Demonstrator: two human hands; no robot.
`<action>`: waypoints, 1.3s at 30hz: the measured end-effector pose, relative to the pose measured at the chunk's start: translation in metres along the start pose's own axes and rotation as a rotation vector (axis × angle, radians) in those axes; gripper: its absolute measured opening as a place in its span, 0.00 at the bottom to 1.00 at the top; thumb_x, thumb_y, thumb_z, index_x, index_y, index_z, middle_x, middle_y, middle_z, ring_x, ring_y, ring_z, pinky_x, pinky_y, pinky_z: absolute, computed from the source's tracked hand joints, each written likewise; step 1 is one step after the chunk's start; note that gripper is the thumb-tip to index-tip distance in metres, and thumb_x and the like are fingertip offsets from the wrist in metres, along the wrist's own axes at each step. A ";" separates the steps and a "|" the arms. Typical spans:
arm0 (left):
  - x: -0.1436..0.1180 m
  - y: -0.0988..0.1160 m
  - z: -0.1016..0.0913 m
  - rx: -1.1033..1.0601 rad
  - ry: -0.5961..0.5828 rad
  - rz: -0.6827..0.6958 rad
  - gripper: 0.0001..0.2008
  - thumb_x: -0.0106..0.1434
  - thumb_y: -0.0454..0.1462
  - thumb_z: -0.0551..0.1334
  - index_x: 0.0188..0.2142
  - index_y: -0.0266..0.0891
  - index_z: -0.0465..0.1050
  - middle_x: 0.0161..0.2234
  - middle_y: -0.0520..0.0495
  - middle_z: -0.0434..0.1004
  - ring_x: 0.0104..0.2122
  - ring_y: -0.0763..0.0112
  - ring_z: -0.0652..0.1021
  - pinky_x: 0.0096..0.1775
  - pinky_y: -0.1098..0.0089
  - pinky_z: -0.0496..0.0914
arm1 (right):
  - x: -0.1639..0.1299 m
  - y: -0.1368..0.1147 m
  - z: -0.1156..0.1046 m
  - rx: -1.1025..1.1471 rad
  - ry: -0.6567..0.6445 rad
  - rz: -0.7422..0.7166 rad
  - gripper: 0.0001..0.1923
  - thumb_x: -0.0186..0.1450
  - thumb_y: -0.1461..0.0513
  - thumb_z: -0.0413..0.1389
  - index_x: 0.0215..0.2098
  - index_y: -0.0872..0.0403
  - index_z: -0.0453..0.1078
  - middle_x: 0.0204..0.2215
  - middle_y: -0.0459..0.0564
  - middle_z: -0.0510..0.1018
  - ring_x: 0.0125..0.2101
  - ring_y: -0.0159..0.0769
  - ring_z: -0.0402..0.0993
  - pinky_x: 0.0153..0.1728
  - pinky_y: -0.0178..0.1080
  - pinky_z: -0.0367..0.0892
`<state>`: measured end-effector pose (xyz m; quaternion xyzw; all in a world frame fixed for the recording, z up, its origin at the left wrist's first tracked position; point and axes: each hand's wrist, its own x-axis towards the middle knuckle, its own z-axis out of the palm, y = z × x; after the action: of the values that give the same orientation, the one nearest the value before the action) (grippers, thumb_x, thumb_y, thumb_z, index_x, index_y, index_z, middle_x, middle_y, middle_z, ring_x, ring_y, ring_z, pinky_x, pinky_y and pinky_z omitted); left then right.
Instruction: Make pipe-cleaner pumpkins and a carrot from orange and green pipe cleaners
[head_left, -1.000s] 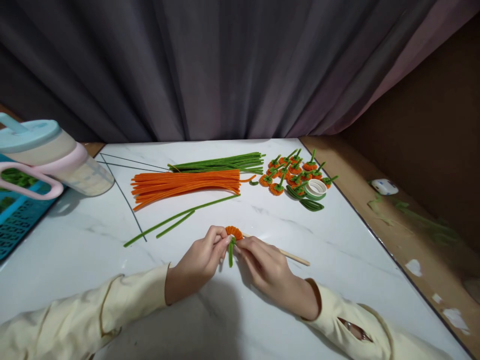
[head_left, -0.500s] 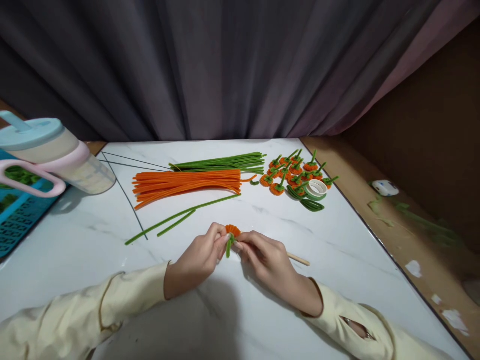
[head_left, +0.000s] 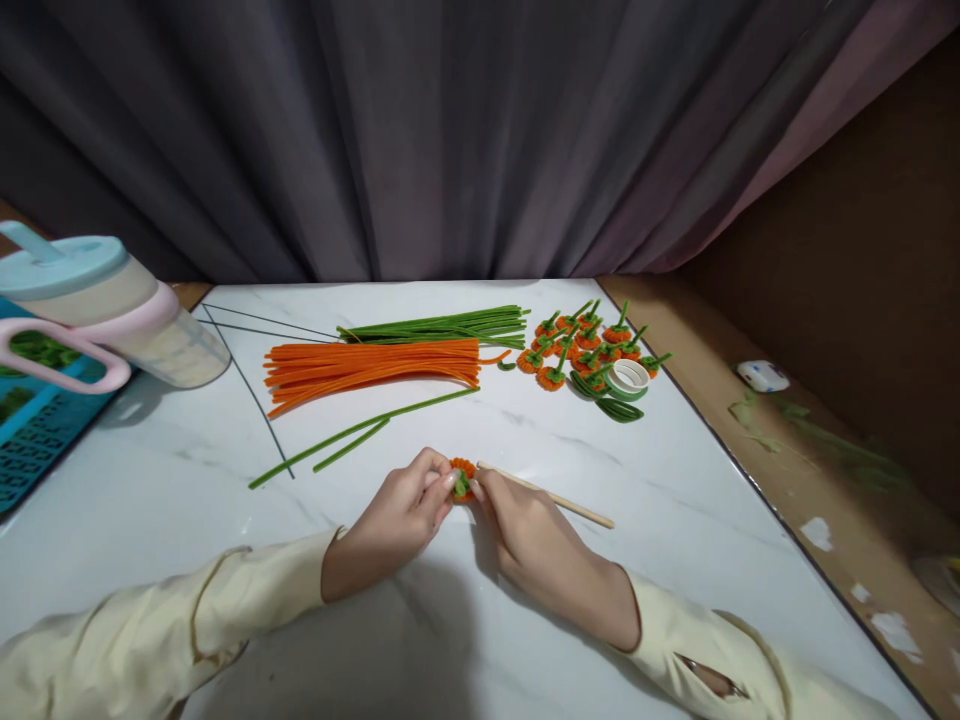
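A small round orange pipe-cleaner piece (head_left: 463, 466) with a green centre is between my hands, above the table's near middle. My left hand (head_left: 397, 510) is closed, pinching the left side of it and its green part between thumb and forefinger. From the right, my right hand (head_left: 536, 530) grips its edge with closed fingertips. A thin wooden stick (head_left: 589, 514) runs behind the right hand; whether it touches the fingers I cannot tell. Farther away lie a bundle of orange pipe cleaners (head_left: 371, 372), a green bundle (head_left: 442, 325) and two loose green pipe cleaners (head_left: 360, 432).
At the right back are several orange pieces with green stems (head_left: 551, 376), rolls of tape (head_left: 628, 376) and green leaf-shaped loops (head_left: 619, 411). A tumbler (head_left: 169, 340) and a blue basket (head_left: 45, 440) stand at left. Scraps (head_left: 817, 533) lie beyond the table's right edge.
The orange piece has tilted so its green centre faces me, and its green stem no longer points down toward me. My right fingers have shifted, exposing more of the stick.
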<state>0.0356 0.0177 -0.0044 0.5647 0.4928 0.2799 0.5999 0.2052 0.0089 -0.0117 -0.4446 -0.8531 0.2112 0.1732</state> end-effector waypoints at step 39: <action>-0.006 0.009 0.003 -0.060 -0.029 -0.010 0.12 0.65 0.45 0.50 0.30 0.40 0.56 0.14 0.64 0.52 0.12 0.82 0.55 0.16 0.79 0.52 | 0.009 -0.014 -0.023 0.809 -0.148 0.348 0.15 0.68 0.61 0.43 0.24 0.53 0.57 0.14 0.39 0.60 0.16 0.26 0.55 0.22 0.32 0.52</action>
<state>0.0383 0.0130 0.0059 0.5480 0.4782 0.2832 0.6251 0.2020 0.0141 0.0164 -0.4618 -0.6242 0.5854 0.2336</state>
